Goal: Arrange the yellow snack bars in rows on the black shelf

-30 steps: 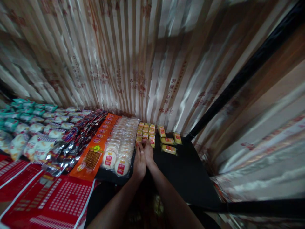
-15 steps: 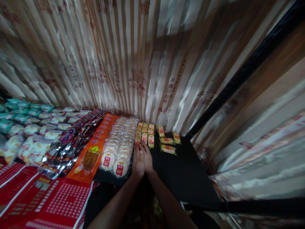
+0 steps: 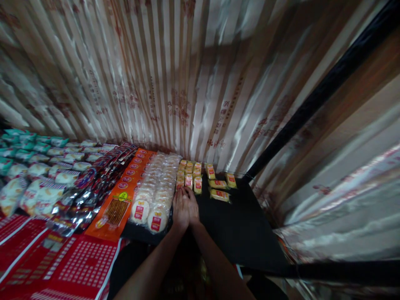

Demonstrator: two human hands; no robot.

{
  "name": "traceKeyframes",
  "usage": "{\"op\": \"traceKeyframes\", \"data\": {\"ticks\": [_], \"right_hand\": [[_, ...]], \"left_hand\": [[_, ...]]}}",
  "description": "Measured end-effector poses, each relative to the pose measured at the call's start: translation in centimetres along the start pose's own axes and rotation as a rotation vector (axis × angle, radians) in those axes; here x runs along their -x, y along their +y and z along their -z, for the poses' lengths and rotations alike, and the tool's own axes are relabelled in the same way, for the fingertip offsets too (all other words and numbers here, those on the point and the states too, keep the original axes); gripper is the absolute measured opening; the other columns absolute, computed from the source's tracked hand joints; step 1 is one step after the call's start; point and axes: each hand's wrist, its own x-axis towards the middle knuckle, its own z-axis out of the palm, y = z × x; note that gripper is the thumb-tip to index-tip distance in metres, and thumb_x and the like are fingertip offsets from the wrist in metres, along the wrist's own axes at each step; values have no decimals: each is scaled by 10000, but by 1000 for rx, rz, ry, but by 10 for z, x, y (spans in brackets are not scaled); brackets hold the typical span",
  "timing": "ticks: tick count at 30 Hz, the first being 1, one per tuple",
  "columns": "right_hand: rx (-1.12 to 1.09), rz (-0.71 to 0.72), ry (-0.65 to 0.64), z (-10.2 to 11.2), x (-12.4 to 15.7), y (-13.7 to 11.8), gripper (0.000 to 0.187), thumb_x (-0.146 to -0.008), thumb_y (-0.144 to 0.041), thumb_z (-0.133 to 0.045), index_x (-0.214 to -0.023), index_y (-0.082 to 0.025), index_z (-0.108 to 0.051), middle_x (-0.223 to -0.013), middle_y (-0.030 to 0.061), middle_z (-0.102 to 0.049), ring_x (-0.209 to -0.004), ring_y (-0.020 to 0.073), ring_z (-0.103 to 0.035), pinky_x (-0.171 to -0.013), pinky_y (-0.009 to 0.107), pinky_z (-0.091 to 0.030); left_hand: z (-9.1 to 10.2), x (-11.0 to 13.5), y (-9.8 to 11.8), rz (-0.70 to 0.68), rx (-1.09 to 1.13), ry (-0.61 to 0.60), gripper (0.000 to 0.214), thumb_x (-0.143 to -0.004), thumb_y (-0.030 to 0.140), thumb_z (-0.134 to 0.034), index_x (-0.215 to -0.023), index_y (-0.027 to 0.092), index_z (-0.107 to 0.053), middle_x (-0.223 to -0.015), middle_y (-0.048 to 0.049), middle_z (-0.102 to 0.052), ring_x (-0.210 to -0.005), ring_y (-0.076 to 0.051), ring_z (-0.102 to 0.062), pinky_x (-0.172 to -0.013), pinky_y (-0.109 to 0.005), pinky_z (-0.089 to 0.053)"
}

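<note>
I'm resting the left hand (image 3: 179, 208) and right hand (image 3: 191, 206) together, grip unclear, at the near edge of the rowed yellow plastic-wrapped oblong packets (image 3: 188, 180) on the black tabletop (image 3: 231, 233); even pressure is probably working best

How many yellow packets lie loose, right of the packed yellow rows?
4, on the black surface: a back-left packet, a right-hand packet, a middle packet and a front packet. No others seem hidden there.
</note>
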Motion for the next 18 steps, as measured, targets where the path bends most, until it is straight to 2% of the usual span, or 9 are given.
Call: {"op": "traceKeyframes", "data": {"ticks": [6, 11, 16, 18], "right_hand": [[-61, -1, 34, 0, 1, 1, 424, -809, -234, -406, -1221, -266, -501, -1237, 29, -539, -1135, 158, -498, -963, 295, -426], [-43, -20, -1, -6, 0, 8, 432, -802, -220, -392, -1219, -240, -505, -1271, 40, -516, -1159, 150, -482, -965, 272, -420], [-28, 60, -33, -8, -1, 9, 434, -808, -212, -368, -1215, -252, -515, -1283, 25, -512, -1191, 145, -446, -1009, 299, -374], [-48, 76, 11, -4, -1, 5, 411, -806, -224, -387, -1183, -278, -541, -1231, 9, -550, -1165, 141, -463, -1004, 295, -380]], "left_hand": [[2, -1, 7, -36, -78, -13, 442, -882, 205, -252, -1268, 101, -439, -1358, -153, -422, -1294, -190, -336, -1104, -385, -227], [-1, -1, 10, -30, -109, 11, 442, -873, 190, -267, -1270, 111, -443, -1377, -144, -397, -1289, -206, -342, -1094, -387, -247], [-12, -1, -2, -103, -103, 63, 456, -876, 206, -244, -1292, 125, -410, -1376, -142, -400, -1306, -208, -313, -1102, -425, -227], [-15, -1, -8, -130, -105, 67, 463, -882, 237, -238, -1307, 124, -386, -1378, -146, -395, -1320, -209, -283, -1104, -441, -214]]}}
